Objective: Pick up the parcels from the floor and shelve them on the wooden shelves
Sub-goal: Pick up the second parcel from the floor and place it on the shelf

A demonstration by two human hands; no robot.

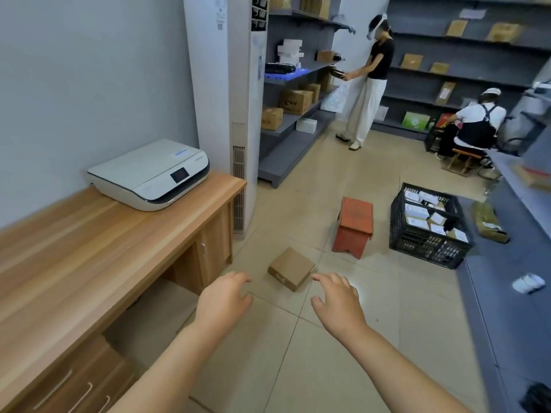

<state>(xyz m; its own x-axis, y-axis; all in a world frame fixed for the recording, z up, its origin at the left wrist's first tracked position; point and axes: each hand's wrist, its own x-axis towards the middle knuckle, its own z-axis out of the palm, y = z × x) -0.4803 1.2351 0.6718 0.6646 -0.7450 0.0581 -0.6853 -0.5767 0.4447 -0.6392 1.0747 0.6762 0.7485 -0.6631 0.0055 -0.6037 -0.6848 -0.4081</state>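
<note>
A small brown cardboard parcel (291, 268) lies flat on the tiled floor just beyond my hands. My left hand (224, 299) hovers left of it, fingers apart and curled, holding nothing. My right hand (338, 302) hovers at the parcel's right near corner, also empty with fingers spread; its fingertips overlap the box's edge in view, and whether they touch it I cannot tell. Grey shelves (293, 120) with boxes line the far left wall, and more grey shelving (465, 76) covers the back wall.
A wooden desk (98, 242) with a white printer (152, 174) stands at left. A red stool (354, 226) and a black crate (429, 226) of small parcels sit on the floor ahead. One person stands at the far shelves, another sits at right. Low grey shelving (512, 263) runs along the right.
</note>
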